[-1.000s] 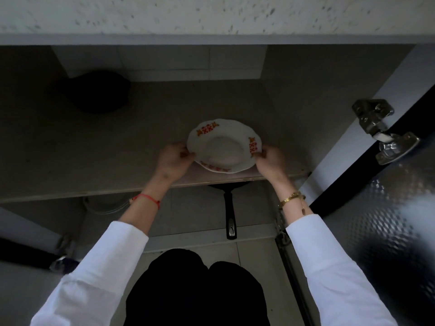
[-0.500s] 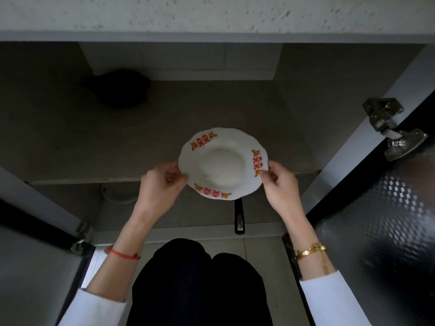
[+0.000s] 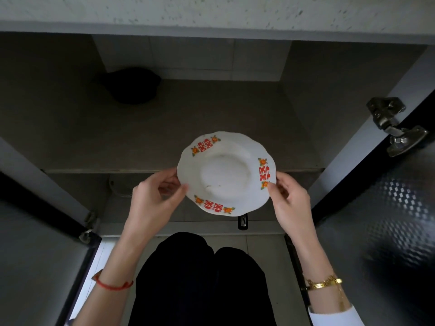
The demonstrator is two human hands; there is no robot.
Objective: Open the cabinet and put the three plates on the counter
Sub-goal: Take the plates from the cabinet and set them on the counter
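i have the cabinet [image 3: 329, 95] open in front of me, both doors swung out, and one plate [image 3: 226, 172] held in the air just in front of the shelf [image 3: 117, 142] edge. the plate is white with a wavy rim and three red-and-orange marks around it; nothing lies in it. my left hand [image 3: 153, 198] has its fingers [image 3: 181, 188] clamped on the plate's left rim, thumb on top, and my right hand [image 3: 292, 198] grips the right rim the same way.

on the shelf, far back and to the left, sits a dark rounded thing [image 3: 131, 85]; it is too dim for me to say what it is. the rest of the shelf that i can see is bare. below the shelf, left of the plate, a pale round object [image 3: 120, 187] shows only in part behind my left hand. a black handle [image 3: 243, 222] pokes out under the plate, most of it hidden by the plate.

the worktop [image 3: 211, 10] runs across the top of the view, speckled and pale, only its front edge visible. a metal hinge [image 3: 395, 128] sits on the right door [image 3: 381, 231], whose face is dark and shiny. another hinge [image 3: 88, 228] shows low on the left door [image 3: 30, 267]. a red string [image 3: 113, 285] circles my left wrist, a gold bracelet [image 3: 323, 284] my right. my dark-trousered knees [image 3: 202, 278] fill the bottom centre.
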